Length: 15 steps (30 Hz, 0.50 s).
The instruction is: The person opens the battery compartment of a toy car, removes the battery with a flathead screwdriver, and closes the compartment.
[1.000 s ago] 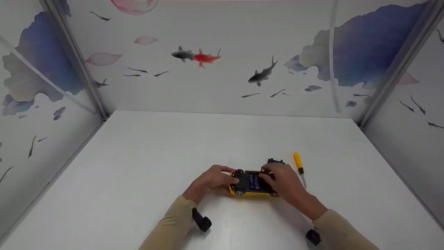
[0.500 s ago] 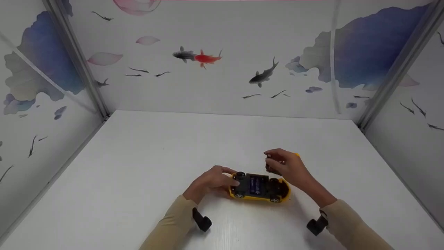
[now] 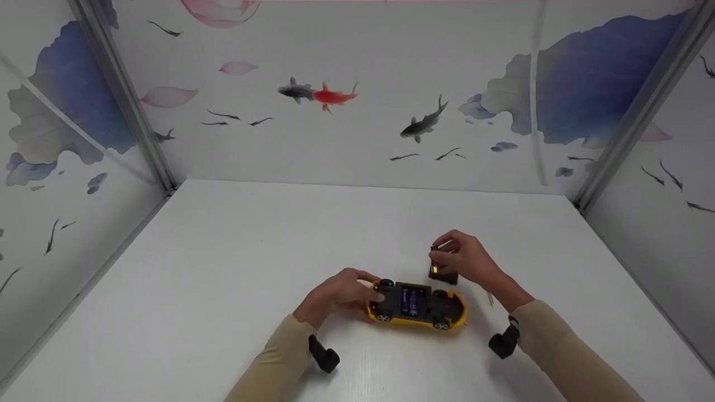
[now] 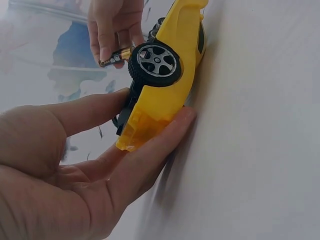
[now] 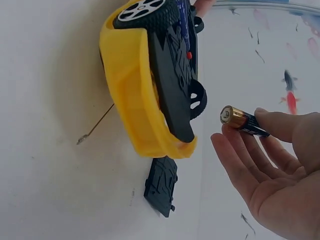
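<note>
A yellow toy car (image 3: 416, 318) lies wheels up, its black underside (image 3: 447, 306) facing me. Dark blue printed batteries (image 3: 410, 301) show in the compartment at its middle. My left hand (image 3: 349, 287) grips the car's left end, thumb on the underside and fingers against the yellow body (image 4: 172, 95). Behind the car's right end, my right hand (image 3: 461, 257) pinches a battery (image 5: 240, 120) with a gold end between thumb and fingers, apart from the car. A black cover plate (image 3: 445, 276) lies on the table below that hand, partly hidden by it.
A screwdriver shaft (image 3: 490, 298) pokes out beside the right wrist; its handle is hidden behind the hand. A thin wire (image 5: 97, 122) sticks out by the car. Printed walls (image 3: 346, 145) close in the white table (image 3: 268, 223) at the back and both sides.
My right hand has moved from over the car's underside to behind its right end, uncovering that end. The battery now shows in its fingers. The left hand keeps its hold on the car.
</note>
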Tool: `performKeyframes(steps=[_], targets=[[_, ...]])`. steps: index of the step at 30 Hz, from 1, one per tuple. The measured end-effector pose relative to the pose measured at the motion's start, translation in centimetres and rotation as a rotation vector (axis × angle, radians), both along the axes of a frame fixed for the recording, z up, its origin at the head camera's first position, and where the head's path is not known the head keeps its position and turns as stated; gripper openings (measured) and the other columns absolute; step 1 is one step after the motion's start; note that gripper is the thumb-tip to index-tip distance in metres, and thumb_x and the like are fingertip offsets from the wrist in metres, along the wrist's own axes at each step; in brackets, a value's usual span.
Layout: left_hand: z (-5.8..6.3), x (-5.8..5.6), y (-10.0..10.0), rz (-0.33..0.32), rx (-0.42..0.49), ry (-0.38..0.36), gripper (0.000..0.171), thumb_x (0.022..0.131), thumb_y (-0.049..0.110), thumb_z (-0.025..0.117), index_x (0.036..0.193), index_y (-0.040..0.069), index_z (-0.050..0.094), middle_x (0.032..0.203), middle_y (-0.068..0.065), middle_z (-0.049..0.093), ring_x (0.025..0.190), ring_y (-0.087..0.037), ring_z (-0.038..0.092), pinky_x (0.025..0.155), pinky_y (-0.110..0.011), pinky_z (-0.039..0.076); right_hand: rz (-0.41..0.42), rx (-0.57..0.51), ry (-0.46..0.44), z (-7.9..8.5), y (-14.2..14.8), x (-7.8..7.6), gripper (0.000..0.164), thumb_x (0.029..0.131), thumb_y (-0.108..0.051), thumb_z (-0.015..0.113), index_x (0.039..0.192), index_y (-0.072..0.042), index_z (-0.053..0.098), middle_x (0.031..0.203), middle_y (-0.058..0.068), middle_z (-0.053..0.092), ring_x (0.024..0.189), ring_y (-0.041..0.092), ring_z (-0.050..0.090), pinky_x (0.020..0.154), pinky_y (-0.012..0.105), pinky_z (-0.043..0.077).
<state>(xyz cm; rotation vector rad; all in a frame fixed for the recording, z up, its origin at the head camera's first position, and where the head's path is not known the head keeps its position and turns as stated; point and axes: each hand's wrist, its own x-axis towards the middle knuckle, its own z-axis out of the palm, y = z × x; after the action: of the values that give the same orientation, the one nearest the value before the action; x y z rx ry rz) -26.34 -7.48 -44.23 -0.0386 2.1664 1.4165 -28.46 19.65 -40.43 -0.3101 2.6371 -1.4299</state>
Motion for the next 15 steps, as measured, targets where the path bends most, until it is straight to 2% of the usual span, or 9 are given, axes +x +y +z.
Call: performKeyframes(steps=[8, 15], targets=[[-0.5, -0.2, -0.3, -0.002, 0.013, 0.019, 0.047, 0.083, 0.016, 0.080, 0.129, 0.014, 0.068, 0.122, -0.016, 0.065, 0.095, -0.023, 0.068, 0.080, -0.034, 0.061, -0.081, 0.023, -0.087, -1.0, 1.3, -1.5, 0.033, 0.097, -0.019, 0.065, 0.122, 0.003, 0.061, 0.112, 0.022, 0.068, 0.083, 0.017, 0.069, 0.078, 0.035, 0.062], [-0.5, -0.3, -0.5, -0.005, 0.044, 0.011, 0.050, 0.083, 0.015, 0.080, 0.131, 0.013, 0.066, 0.124, -0.018, 0.063, 0.097, -0.025, 0.068, 0.081, -0.037, 0.061, -0.165, 0.030, -0.138, -1.2, 3.3, -1.8, 0.037, 0.098, -0.019, 0.063, 0.127, 0.005, 0.058, 0.115, 0.022, 0.065, 0.089, 0.019, 0.069, 0.080, 0.036, 0.062]])
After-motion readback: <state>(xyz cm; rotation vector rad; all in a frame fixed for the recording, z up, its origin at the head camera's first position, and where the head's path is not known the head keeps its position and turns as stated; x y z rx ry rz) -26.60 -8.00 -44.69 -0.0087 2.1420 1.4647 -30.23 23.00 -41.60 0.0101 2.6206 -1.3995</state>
